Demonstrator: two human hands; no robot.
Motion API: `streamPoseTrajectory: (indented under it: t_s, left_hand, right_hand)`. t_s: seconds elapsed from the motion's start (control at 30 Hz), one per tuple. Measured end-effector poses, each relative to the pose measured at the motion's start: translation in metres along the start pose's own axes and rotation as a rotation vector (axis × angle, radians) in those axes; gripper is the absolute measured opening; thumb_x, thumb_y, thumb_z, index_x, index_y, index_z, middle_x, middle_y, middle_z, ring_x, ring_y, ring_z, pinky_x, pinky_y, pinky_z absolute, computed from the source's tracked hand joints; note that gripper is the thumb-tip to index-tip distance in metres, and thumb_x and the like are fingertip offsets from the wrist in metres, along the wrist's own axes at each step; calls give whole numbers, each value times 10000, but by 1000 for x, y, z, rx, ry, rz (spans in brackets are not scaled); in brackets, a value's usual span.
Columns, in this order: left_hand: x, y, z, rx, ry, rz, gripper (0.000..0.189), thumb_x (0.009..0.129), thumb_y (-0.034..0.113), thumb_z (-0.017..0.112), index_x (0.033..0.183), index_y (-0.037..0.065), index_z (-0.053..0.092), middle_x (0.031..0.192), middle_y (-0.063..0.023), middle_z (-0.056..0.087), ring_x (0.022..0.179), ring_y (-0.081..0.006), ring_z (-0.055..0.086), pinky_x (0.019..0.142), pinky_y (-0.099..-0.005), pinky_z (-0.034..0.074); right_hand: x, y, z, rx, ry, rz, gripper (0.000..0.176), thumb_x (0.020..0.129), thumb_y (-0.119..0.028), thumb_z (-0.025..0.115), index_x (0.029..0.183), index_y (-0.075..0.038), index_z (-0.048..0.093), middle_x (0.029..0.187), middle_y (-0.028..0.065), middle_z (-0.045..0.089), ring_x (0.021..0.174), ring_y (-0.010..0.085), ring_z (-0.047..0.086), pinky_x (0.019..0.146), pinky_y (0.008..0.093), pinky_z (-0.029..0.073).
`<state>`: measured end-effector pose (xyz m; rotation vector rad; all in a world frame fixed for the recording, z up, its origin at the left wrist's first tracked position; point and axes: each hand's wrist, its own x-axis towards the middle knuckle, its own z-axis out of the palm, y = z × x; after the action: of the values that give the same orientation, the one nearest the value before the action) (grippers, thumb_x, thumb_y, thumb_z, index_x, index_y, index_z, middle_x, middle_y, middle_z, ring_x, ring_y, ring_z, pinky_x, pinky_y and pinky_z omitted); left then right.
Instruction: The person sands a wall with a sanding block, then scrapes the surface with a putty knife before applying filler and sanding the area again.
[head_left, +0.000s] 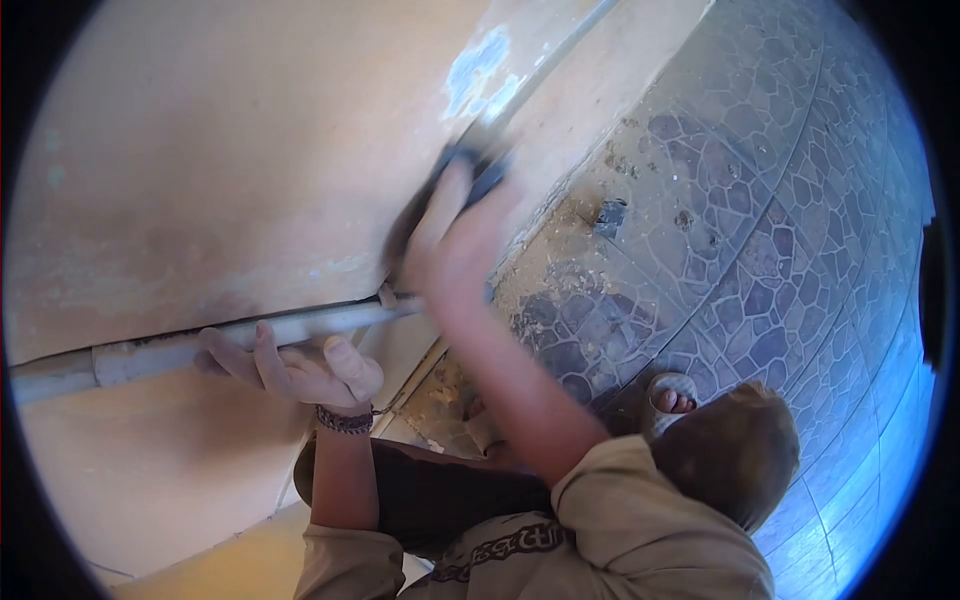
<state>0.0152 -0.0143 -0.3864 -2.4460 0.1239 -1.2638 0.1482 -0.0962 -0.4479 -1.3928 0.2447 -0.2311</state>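
Note:
My left hand point(295, 370) is palm up with its fingers spread against the lower side of a white rail or pipe point(300, 325) that runs along the wall. A beaded bracelet circles that wrist. My right hand point(462, 235), smeared by motion, is closed around a dark block-like object point(487, 178) pressed to the wall near the corner. Blur hides what exactly this object is. Beyond it a pale strip point(545, 75) continues up the wall, beside a patch of bare whitish-blue paint point(478, 70).
A stone-patterned tile floor point(790, 190) spreads to the right, with dust and crumbs along the wall's base. A small dark square piece point(610, 217) lies on it. My sandalled foot point(672, 400) and bent knee point(740, 450) are close by.

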Motion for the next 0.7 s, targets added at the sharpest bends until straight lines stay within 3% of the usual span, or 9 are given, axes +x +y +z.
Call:
streamPoseTrajectory:
  t_s: [0.07,0.13,0.17,0.27,0.3,0.33,0.37,0.67,0.7]
  left_hand:
    - [-3,2,-4,6,-32,-9,494,921,319,390,1316,25,355,1472,-295,203,1393,-444,114,1115,-599,50]
    - [-11,-6,-6,-44,-28,-29,518,912,367,410,1315,45,372,1474,-300,204,1401,-446,93,1101,-624,12]
    - [-16,-5,-5,-62,-31,-60,517,911,364,415,1317,47,371,1476,-300,201,1400,-445,98,1100,-626,13]
    - [-37,1,-10,-76,-80,-101,503,913,336,425,1315,40,364,1476,-304,191,1396,-444,116,1104,-618,23]
    - [-47,-1,-7,-38,-96,-71,490,916,314,426,1309,28,361,1473,-310,187,1394,-446,124,1109,-607,31]
    - [-51,-1,-1,-8,-115,-39,476,919,291,426,1302,16,357,1471,-315,183,1392,-448,131,1115,-596,38]
    - [-47,2,4,-5,-116,-44,481,917,292,431,1302,14,355,1470,-318,178,1393,-448,125,1115,-596,35]
    - [-10,7,-2,-46,-1,-69,508,908,313,444,1305,7,358,1463,-321,179,1396,-445,101,1109,-606,35]
    - [-6,6,2,12,7,-61,520,908,342,444,1305,14,366,1461,-323,191,1393,-452,112,1106,-612,21]
  right_hand:
    - [-25,7,1,-9,-13,-6,450,946,-290,476,1162,100,414,1027,297,561,939,436,582,814,488,452]
    - [48,-3,-10,-49,-31,35,501,974,-329,443,1216,104,372,1127,295,536,1024,407,572,882,470,456]
    - [99,-11,-21,-147,-205,291,486,973,-325,439,1194,103,375,1120,309,530,982,413,584,861,452,473]
    - [129,-25,-21,179,47,338,482,972,-325,441,1168,111,375,1108,315,532,949,411,592,845,437,485]
    - [91,-15,-24,-238,-190,163,494,974,-322,440,1197,112,364,1088,308,546,961,407,591,840,437,481]
    - [48,1,-5,-34,57,20,499,962,-299,461,1224,113,357,1070,300,561,973,417,584,839,446,470]
    - [10,2,2,62,90,-30,433,971,-263,429,1205,100,400,1084,296,562,993,416,576,878,448,435]
    - [84,-6,-13,-155,-143,190,518,945,-235,499,1248,155,344,1136,296,530,976,381,578,871,437,440]
    - [34,-16,-6,67,20,97,519,946,-247,503,1243,152,354,1119,287,532,969,378,569,897,437,424]
